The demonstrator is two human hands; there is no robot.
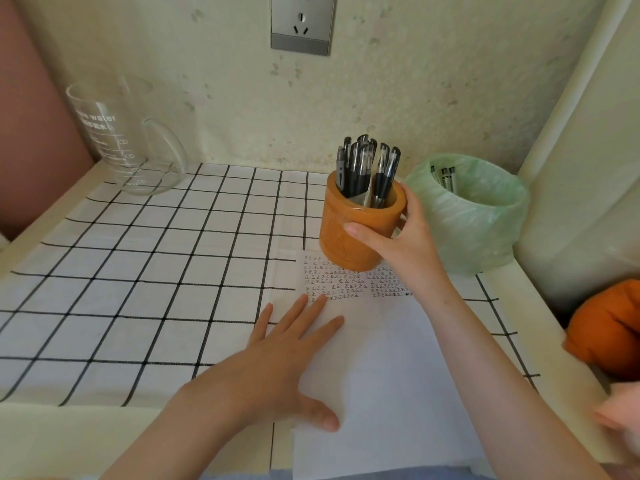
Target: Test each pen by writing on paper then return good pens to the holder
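Observation:
An orange-brown round pen holder [349, 233] stands on the top edge of a white sheet of paper [384, 368], filled with several black pens [367, 168]. My right hand [398, 233] grips the holder's right side, thumb across its front and fingers round the back. Rows of small handwritten marks cover the sheet's top part [349, 282]. My left hand [287, 355] lies flat with straight fingers on the paper's left edge, holding nothing.
A small bin lined with a green bag [474, 216] stands right of the holder with a few pens inside. A glass measuring jug [128, 140] sits at the back left on the checked cloth [138, 271]. An orange object [609, 327] lies at the right edge.

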